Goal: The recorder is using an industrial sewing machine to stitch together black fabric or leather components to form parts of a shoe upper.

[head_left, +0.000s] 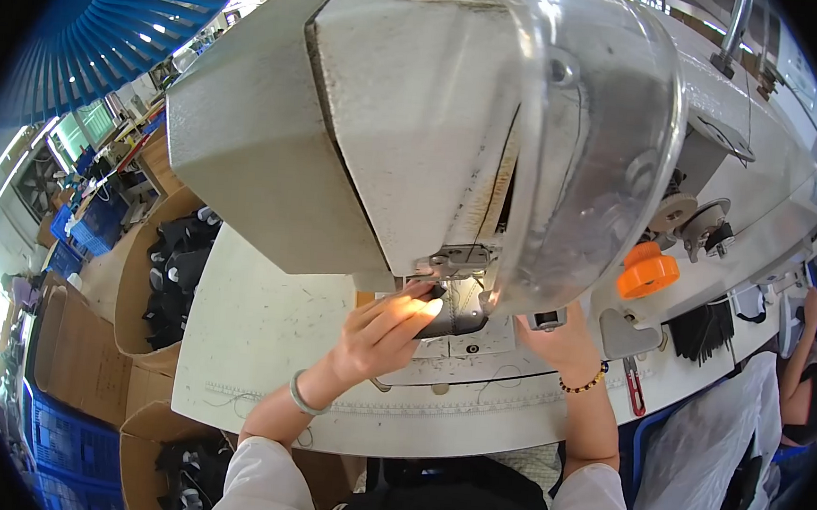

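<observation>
My left hand (382,337) is closed on a small dark fabric piece (454,323), beside the needle area of a large white sewing machine (418,114). Bright lamp light falls on its fingertips, and the piece lies on the metal plate under the needle. My right hand (568,345) is to the right of the piece, partly behind the machine's clear plastic cover (614,156). A small metal part (546,320) hides some of its fingers, so I cannot tell whether they grip anything.
An orange knob (649,272) juts from the machine's right side. On the white table (270,340) lie red-handled snips (633,389) and a stack of black strips (701,332). Cardboard boxes (84,356) of black pieces stand left; a clear plastic bag (698,446) and another person's arm (799,358) are right.
</observation>
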A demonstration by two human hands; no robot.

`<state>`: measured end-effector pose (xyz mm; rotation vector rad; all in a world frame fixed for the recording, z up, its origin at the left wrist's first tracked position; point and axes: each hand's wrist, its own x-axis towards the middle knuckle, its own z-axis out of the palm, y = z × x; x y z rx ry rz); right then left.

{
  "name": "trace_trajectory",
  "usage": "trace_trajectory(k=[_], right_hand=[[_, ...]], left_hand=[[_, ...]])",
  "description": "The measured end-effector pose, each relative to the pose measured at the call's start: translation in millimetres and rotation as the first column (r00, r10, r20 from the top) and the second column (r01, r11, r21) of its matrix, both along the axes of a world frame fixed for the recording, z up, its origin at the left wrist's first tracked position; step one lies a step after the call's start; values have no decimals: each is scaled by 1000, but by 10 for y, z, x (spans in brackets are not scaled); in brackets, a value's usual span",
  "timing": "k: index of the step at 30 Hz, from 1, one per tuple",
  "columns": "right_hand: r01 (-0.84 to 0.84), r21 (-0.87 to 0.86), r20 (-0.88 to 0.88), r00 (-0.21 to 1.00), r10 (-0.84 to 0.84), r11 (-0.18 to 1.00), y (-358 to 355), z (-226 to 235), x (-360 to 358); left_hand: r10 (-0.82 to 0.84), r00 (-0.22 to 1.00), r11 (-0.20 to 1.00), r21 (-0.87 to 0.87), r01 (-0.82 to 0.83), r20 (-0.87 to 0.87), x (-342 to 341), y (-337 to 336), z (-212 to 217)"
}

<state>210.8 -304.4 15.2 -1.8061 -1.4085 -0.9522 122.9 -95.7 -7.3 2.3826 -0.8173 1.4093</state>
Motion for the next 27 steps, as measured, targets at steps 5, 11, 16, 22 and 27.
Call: trace_trajectory(k=[5,11,16,22,27], right_hand=[[-22,-2,35,999,22,1000,-4,14,-5],[-16,7,57,998,16,1000,2,-34,19],[92,-69,79,993,-86,993,17,-139,43],[111,-85,126,987,-100,990,13,-104,29],[75,16,-23,997,-75,997,50,-80,-20]], left_hand=[[-31,999,999,-14,31,-9,5,11,-32],[-28,1000,1000,-12,28,-1,10,10,-45],[-22,998,997,-80,17,-55,6,1,-37],[-24,999,998,-66,22,-34,10,7,-47],[-4,1000,991,-133,2,-18,16,-50,-27]])
